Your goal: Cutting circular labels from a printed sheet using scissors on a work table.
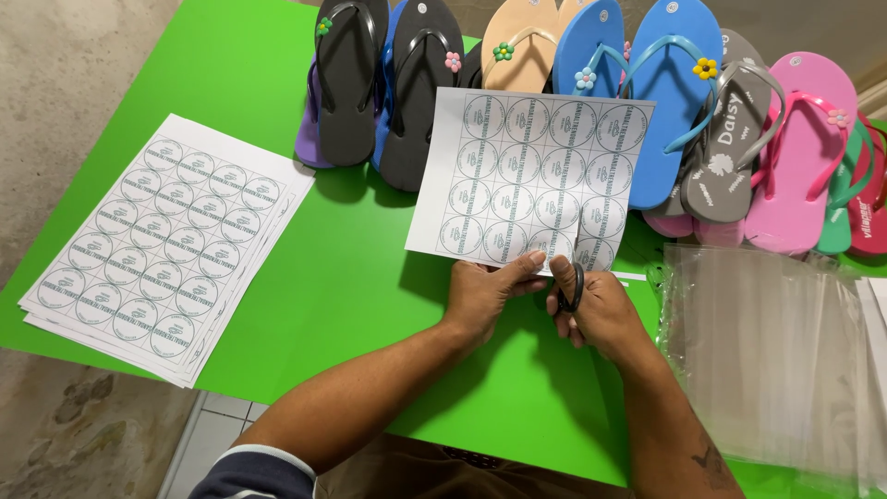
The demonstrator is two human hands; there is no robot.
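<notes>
head view looks straight down on a green table (305,277) where 2 bare hands work a printed sheet (531,180) of round labels. left hand (485,291) pinches the sheet's near edge, thumb on top and the other fingers under the paper, closed on it so that the page stays taut and lifted toward the far edge instead of flopping. right hand (596,310) is wrapped around a pair of scissors (570,285) with dark handles, fingers through the loops and gripping them; the blades enter the sheet from its near edge, just beside the left thumb, along a line between 2 columns of labels, and a cut already runs up that line. whether the blades are open or shut i cannot tell, since the hand and paper cover them. the sheet sits near the middle of the table, its upper part tilted up in front of a row of flip-flops (554,83) that lie along the far edge, black, tan, blue, grey and pink, each with a small flower on the strap. a stack of uncut label sheets (166,245) rests at the left edge, squared up and well apart from the cutting, within easy reach of the left hand. clear plastic bags (767,351) lie piled at the right edge, close by the right forearm.
</notes>
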